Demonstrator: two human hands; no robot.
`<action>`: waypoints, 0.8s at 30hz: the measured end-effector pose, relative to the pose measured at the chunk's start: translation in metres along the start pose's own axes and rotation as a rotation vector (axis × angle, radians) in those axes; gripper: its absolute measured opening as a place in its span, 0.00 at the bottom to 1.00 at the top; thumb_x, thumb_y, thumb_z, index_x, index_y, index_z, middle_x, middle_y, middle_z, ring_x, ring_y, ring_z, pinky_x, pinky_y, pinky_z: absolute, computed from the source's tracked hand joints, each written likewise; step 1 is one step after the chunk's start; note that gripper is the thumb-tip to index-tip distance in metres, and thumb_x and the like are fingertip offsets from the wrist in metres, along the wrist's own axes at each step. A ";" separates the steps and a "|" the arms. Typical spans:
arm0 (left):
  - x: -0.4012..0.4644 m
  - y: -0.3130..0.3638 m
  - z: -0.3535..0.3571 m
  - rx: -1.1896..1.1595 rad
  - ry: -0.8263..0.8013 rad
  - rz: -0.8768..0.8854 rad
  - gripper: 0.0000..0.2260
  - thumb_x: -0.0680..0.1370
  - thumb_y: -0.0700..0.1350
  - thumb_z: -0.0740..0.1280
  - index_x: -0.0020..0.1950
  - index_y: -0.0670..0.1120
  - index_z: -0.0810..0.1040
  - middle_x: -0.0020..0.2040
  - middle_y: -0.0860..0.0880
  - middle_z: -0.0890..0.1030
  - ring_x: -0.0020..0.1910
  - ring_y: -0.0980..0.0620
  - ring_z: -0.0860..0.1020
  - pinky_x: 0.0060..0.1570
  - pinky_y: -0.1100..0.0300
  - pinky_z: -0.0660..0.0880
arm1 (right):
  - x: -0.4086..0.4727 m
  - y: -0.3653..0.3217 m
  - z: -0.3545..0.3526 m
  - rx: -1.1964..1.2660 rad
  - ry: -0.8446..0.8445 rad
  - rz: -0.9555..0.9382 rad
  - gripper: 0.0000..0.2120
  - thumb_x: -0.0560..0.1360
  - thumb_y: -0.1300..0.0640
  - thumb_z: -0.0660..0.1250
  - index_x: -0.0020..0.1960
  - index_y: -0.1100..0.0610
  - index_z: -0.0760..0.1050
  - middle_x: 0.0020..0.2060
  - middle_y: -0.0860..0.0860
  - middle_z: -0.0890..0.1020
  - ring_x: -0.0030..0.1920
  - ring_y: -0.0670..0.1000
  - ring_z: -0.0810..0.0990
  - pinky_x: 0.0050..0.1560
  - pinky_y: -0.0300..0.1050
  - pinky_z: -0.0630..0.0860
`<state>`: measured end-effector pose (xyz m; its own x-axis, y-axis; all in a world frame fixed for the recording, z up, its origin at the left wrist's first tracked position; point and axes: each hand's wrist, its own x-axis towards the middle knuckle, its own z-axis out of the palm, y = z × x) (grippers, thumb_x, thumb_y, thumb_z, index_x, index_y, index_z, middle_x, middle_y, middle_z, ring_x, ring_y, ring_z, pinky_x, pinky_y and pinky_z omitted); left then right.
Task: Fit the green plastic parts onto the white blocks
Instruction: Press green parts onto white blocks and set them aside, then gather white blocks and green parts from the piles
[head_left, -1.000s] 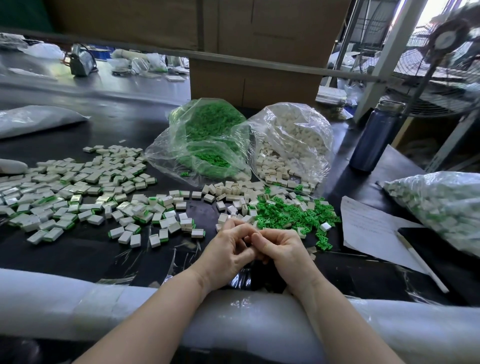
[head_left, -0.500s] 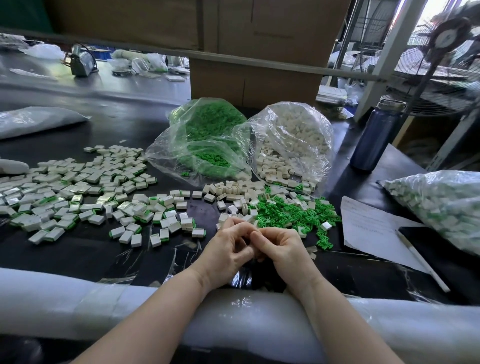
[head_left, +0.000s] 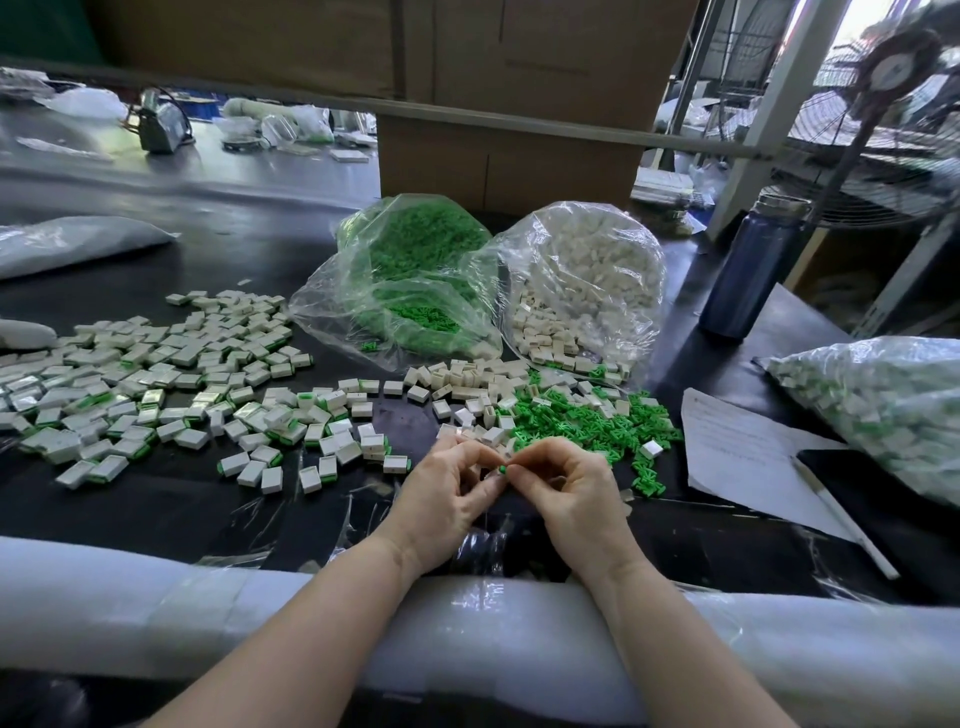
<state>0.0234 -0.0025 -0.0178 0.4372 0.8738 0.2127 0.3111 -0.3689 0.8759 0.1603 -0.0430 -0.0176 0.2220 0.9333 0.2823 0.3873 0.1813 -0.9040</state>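
Both hands meet over the near edge of the worktop, wrists resting on the white padded roll that runs along that edge. The left hand has its fingers curled in, and a pale block seems to sit behind its fingertips, though most of it is hidden. The right hand pinches a small green part between thumb and forefinger, right at the left hand's fingertips; whether the part is already seated in the block cannot be told.

Just beyond the hands lies a loose heap of green parts, mixed at its far side with bare white blocks. Toward the left edge spreads a wide scatter of finished blocks, many showing a green strip on one side. Farther back, two clear bags lie open toward the hands: the green bag on the left and the white bag touching it on the right, blocks spilling from its mouth.

At the right edge sits a third bag full of white-and-green pieces, with a sheet of paper beside it and a pen lying partly on the sheet. A dark blue bottle stands upright toward the far right corner.
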 end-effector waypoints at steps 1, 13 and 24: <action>0.000 0.000 0.000 0.013 -0.001 0.007 0.04 0.75 0.40 0.67 0.49 0.44 0.79 0.45 0.54 0.71 0.43 0.53 0.73 0.47 0.69 0.72 | 0.000 0.000 0.000 -0.024 -0.008 0.012 0.04 0.71 0.66 0.71 0.41 0.58 0.79 0.38 0.53 0.82 0.41 0.49 0.80 0.46 0.37 0.76; 0.001 -0.005 -0.003 -0.034 0.225 -0.090 0.07 0.75 0.38 0.67 0.49 0.49 0.78 0.41 0.48 0.81 0.40 0.50 0.80 0.45 0.57 0.79 | 0.001 0.002 -0.001 -0.052 0.110 0.055 0.07 0.73 0.65 0.69 0.42 0.54 0.79 0.39 0.48 0.82 0.42 0.45 0.79 0.44 0.33 0.75; 0.004 -0.014 -0.010 0.241 0.481 -0.181 0.15 0.76 0.36 0.66 0.62 0.44 0.76 0.57 0.46 0.68 0.52 0.48 0.74 0.55 0.62 0.71 | 0.004 0.009 -0.005 -0.249 0.266 0.177 0.05 0.74 0.62 0.67 0.41 0.53 0.77 0.41 0.50 0.81 0.44 0.49 0.78 0.48 0.42 0.74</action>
<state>0.0120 0.0094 -0.0247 -0.0568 0.9550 0.2911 0.5538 -0.2125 0.8051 0.1690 -0.0397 -0.0229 0.5160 0.8246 0.2318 0.5200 -0.0865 -0.8498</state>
